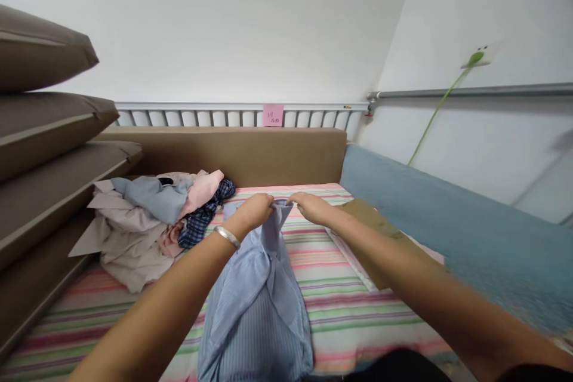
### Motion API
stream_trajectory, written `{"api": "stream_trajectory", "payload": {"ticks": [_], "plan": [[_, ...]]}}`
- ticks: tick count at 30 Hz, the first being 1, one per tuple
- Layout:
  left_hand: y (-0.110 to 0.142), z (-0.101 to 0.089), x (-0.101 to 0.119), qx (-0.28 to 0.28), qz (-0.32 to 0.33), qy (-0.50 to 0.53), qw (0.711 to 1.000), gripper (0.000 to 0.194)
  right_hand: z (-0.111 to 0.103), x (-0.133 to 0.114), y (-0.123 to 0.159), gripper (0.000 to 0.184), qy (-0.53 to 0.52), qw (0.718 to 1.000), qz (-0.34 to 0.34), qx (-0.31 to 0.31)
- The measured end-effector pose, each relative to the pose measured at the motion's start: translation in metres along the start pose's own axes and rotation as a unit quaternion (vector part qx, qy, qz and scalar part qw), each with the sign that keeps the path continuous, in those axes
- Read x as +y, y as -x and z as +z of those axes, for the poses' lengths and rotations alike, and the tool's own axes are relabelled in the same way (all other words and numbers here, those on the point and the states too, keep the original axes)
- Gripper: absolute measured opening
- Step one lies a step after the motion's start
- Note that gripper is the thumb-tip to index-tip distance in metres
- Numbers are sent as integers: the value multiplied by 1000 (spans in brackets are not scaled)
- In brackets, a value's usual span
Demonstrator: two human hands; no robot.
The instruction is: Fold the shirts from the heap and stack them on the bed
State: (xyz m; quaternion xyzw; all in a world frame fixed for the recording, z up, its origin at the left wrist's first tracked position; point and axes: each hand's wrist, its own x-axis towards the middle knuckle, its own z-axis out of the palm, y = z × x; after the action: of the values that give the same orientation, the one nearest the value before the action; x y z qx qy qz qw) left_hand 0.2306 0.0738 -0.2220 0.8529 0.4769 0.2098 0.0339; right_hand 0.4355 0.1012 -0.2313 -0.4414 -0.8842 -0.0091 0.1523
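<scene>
A light blue striped shirt (pixel 250 316) lies lengthwise on the striped bed sheet (pixel 340 310), its collar end pointing away from me. My left hand (pixel 255 210) pinches the collar from the left side, a silver bangle on that wrist. On the other side, my right hand (pixel 311 208) grips the collar's right end between thumb and fingers. The collar is lifted a little and stretched between both hands. The shirt's sleeves and front lie loosely folded over its body. The lower end runs out of view at the bottom.
A heap of crumpled clothes (pixel 138 215) lies at the left, beside stacked brown cushions (pixel 58 125). Folded olive clothing (pixel 371 239) is partly behind my right forearm. A brown padded board (pixel 250 155) and a blue pad (pixel 430 215) border the bed. A green cord (pixel 439 107) hangs from a wall socket.
</scene>
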Motion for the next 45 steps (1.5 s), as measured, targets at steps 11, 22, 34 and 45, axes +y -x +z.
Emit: {"api": "stream_trajectory", "payload": {"ticks": [11, 22, 34, 45], "plan": [[-14, 7, 19, 55, -6, 154, 987, 23, -15, -52, -6, 41, -335, 933, 129, -37], [146, 91, -22, 125, -235, 266, 927, 31, -26, -41, -15, 18, -77, 996, 52, 14], [244, 168, -6, 14, -310, 163, 937, 43, -16, -5, -66, 31, -34, 991, 108, 73], [243, 167, -12, -26, -299, 150, 942, 33, -8, 29, -79, 9, -220, 956, 161, 108]]}}
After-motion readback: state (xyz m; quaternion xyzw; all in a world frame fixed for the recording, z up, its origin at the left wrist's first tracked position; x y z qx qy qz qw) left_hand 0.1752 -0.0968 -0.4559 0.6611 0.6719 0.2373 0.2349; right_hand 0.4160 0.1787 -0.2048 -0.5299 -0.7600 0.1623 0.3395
